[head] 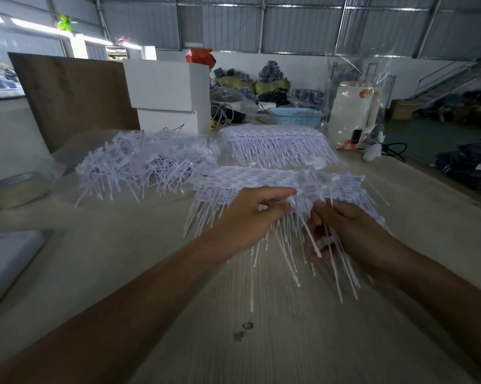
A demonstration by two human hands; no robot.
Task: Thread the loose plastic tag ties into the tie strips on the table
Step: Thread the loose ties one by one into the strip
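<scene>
Both hands, left (250, 214) and right (342, 228), pinch ties (311, 239) at the strip (250, 178).

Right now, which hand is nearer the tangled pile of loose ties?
Left. The left hand pinches ties at the near strip's edge, just right of the loose pile; the right hand works farther right, beyond it.

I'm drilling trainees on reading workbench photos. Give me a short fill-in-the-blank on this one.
1. The loose ties lie in a tangled heap on the person's ____ side of the table.
2. Both hands work at the ____ of the two tie strips.
3. The basket behind the far strip is light ____.
4. The right hand grips a ____ of ties, while the left hand pinches at the strip's fringe.

Missing words: left; nearer; blue; bundle
</scene>
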